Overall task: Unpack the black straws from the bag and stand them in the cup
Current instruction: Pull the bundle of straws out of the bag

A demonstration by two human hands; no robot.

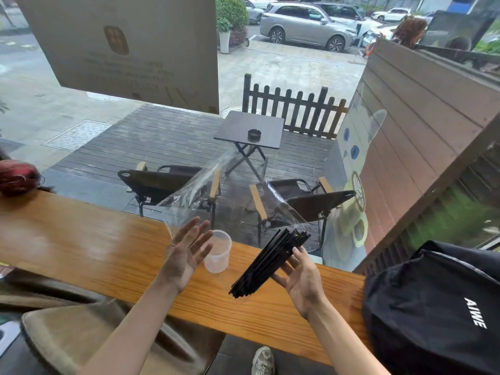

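Observation:
A bundle of black straws [259, 269] lies slanted across the fingers of my right hand [303, 282], which grips it above the wooden counter [81, 239]. A piece of clear plastic [281, 207] sticks up from the bundle's far end. My left hand [186, 255] is raised with its palm turned right and its fingers spread, holding nothing. Just above and behind it hangs a clear plastic bag [197, 185] in the air; I cannot tell whether it touches the hand. Between my hands a clear plastic cup [219, 253] stands upright on the counter with no straws in it.
A black backpack [433, 307] sits on the counter at the right. At the counter's far left end lies a dark red bundle [16, 177]. Behind the counter is a window, with chairs and a small table outside. A shoe [263, 361] shows below the counter.

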